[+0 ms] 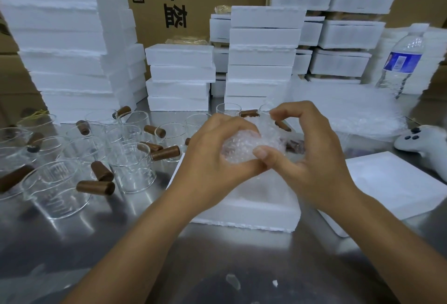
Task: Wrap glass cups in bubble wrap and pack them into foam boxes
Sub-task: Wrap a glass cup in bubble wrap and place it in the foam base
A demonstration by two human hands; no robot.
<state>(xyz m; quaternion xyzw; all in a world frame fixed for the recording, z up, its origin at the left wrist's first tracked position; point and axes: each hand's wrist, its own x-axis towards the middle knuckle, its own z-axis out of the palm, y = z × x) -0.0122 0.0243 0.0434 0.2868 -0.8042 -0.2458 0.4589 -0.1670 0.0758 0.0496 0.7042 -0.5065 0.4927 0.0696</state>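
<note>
Head view: left hand (pixel 215 156), right hand (pixel 314 161), fingers (pixel 295 108) of both grasping bubble-wrapped cup (pixel 243 144) over foam box (pixel 254 210). Best: pull wrap snug, tuck loose ends, hold seam closed while lowering.

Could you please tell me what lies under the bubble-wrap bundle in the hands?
A foam box sits below the bundle, gripped by the left hand and right hand. Hands and wrap cover most of its inside, so its contents cannot be seen.
</note>
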